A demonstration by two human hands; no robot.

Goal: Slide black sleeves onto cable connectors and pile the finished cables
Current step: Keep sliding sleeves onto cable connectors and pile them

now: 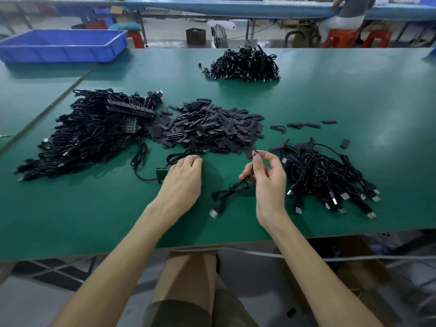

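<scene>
Right hand [266, 178] first: thumb and forefinger are closed in a tight pinch on a thin black cable [232, 190], just below its small metal-tipped connector [255, 152], with the other fingers loosely curled. The connector stands up out of the pinch, its long axis close to upright and its tip pointing up and away from the person, well placed, I'd say, for a sleeve to come down over it. The rest of the cable droops in a bundle to the green table top [354, 90], its silver USB plug [214, 213] lying toward the near edge.

Across to the left hand [184, 180]: palm down, fingers bent at the near edge of the heap of short flat black sleeves [207, 128]. Whether it has one pinched, I cannot tell. That heap lies beyond and to the left of the connector, so the left hand is the nearer one. The sleeves lie flat, pointing every way.

Just right of the right hand, the loose pile of black cables with USB plugs [325, 175] looks like the finished lot. A larger tangle of black cables [89, 133] sits far left.
</scene>
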